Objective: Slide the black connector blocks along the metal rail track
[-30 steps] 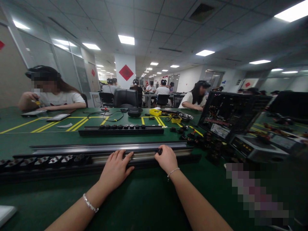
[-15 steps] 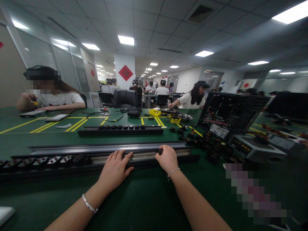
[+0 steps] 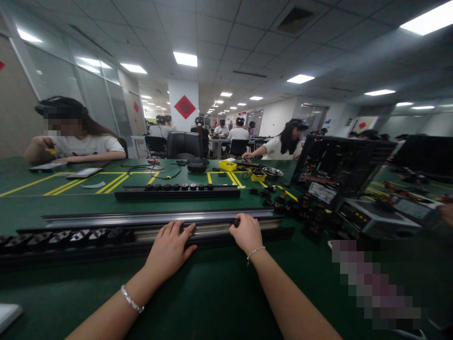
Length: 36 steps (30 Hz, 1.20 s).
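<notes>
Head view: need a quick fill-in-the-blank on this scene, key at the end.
1. The small round black part is pinched in the person's ____ hand.
2. The row of black modules with pale tops sits toward the picture's ____ end of the long black rail with a metallic inside.
3. The small open plastic tray on the green tabletop is ____.
4. The diamond-shaped decoration on the white pillar is ____.

Missing words: right; left; yellow; red
</notes>
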Available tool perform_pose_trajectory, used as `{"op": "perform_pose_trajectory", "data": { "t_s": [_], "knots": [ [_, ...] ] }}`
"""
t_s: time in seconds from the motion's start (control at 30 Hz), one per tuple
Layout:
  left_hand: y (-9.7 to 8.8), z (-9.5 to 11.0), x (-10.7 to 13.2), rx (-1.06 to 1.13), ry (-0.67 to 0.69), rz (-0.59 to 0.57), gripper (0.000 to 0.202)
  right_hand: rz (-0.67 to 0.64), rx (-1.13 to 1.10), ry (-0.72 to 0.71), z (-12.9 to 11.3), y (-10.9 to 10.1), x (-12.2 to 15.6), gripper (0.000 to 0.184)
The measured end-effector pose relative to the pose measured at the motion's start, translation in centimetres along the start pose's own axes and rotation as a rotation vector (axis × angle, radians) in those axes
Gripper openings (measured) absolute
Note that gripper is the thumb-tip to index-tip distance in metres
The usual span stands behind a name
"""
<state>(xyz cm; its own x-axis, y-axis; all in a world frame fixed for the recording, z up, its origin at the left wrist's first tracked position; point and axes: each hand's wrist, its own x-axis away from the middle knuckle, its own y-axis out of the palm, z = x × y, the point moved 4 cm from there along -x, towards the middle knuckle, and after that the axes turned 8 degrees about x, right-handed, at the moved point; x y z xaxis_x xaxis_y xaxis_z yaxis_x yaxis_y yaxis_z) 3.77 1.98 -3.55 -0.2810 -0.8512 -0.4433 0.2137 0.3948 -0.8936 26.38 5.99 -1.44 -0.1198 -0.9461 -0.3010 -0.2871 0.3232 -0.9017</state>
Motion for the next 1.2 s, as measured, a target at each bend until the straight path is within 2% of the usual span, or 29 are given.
{"op": "perform_pose_trajectory", "data": {
  "t_s": [1.2],
  "knots": [
    [0.3,-0.2,0.1,-0.045,0.036,0.024,0.051,-0.039,-0.025,0.041,1.7,0.1,-0.6,0.024]
  ]
}}
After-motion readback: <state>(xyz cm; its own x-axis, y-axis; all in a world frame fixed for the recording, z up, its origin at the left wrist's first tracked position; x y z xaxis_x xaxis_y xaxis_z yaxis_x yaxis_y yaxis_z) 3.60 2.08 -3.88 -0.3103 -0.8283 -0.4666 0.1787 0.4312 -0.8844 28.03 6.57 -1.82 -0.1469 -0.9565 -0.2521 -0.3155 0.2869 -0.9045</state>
